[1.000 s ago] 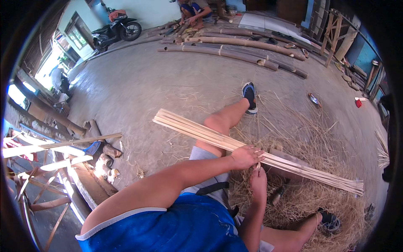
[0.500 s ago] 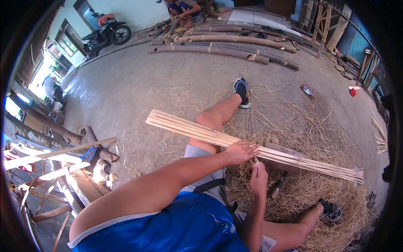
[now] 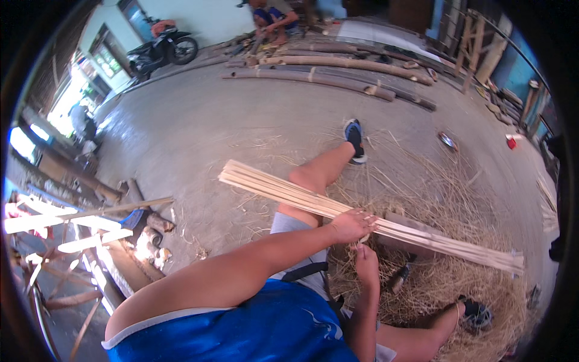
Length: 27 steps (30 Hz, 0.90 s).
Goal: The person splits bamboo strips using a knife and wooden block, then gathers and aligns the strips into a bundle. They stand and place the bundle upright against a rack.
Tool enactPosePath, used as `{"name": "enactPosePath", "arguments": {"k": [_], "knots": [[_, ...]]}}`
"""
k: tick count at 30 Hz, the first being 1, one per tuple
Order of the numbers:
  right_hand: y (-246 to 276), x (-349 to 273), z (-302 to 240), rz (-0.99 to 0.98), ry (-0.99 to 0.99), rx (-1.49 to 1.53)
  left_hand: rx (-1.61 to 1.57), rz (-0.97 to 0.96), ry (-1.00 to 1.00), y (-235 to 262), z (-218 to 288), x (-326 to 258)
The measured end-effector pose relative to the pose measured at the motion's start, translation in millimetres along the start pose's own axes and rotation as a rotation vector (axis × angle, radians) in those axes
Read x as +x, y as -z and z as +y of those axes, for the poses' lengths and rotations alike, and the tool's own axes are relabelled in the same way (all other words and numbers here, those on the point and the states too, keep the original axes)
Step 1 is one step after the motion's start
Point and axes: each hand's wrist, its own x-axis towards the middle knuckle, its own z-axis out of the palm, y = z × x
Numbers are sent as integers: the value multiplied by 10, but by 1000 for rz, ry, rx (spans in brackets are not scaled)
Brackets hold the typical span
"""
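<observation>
Left hand: fingers curled over the strips, gripping them near their middle.
Right hand: just under the bundle at 6 o'clock of the left hand, fingers closed (on what, I cannot tell).
Strips: a flat bundle of pale bamboo strips, running from 10 o'clock to 4 o'clock across the lap, above the knee.
Shavings: a straw-coloured heap under the bundle's right end.
Poles: long bamboo poles on the floor at 12 o'clock, well apart.
Motorbike: at 11 o'clock by the wall.

concrete floor | bamboo poles at far side | shavings heap near
</observation>
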Motion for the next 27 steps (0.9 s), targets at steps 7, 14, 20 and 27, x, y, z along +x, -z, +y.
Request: {"name": "enactPosePath", "arguments": {"k": [7,14,20,27], "knots": [[223,136,33,46,-405,556,45,42,7,-39,1,2],[49,225,486,513,-257,-318,11,28,22,-116,48,19],[58,91,534,-127,-372,-29,30,29,25,-165,54,30],[345,94,59,-218,-438,571,-3,20,25,-162,45,40]]}}
